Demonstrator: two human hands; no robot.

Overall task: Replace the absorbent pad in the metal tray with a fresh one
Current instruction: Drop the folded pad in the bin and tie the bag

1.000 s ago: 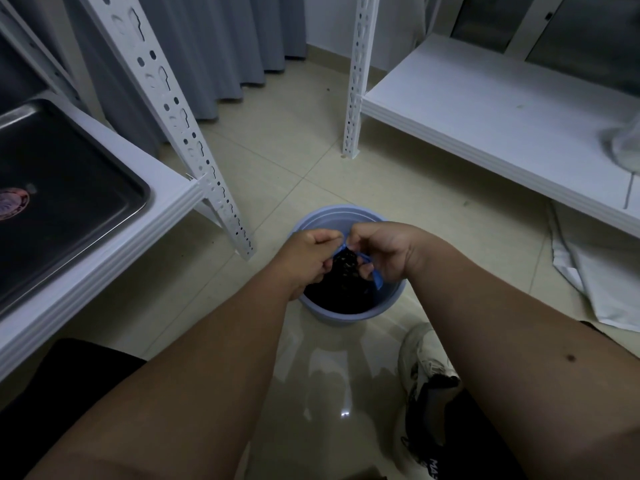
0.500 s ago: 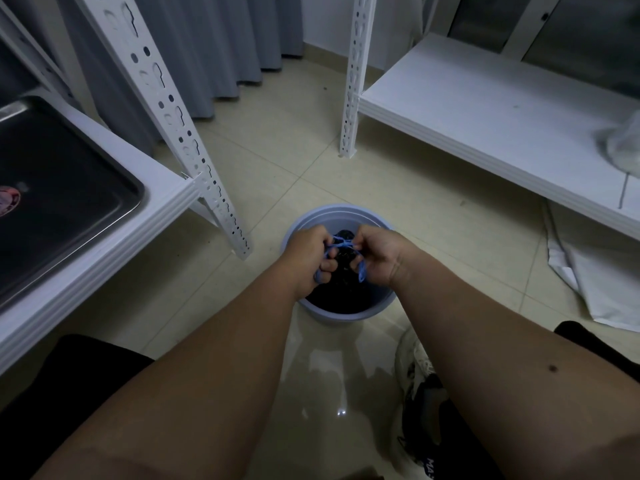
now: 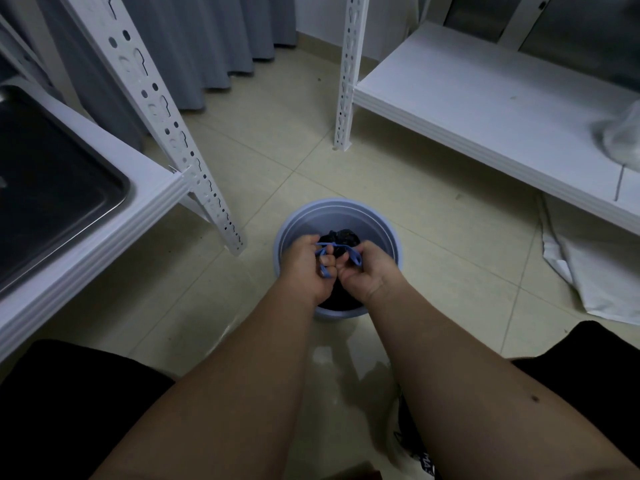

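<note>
A pale blue bin stands on the tiled floor in front of me, with a black bag inside it. Both my hands are over the bin's near half. My left hand grips one blue drawstring of the bag. My right hand grips the other blue drawstring. Their knuckles almost touch. The metal tray lies on the white shelf at the left and looks bare inside. White sheets lie on the floor under the right shelf.
A perforated white shelf post slants down to the floor left of the bin. A second post carries the low white shelf at the right, where a white bundle sits. Grey curtains hang behind. My shoe is near the bottom.
My hands have drawn closer together over the bin while holding the blue drawstrings. The view has shifted slightly, so the tray sits further left.
</note>
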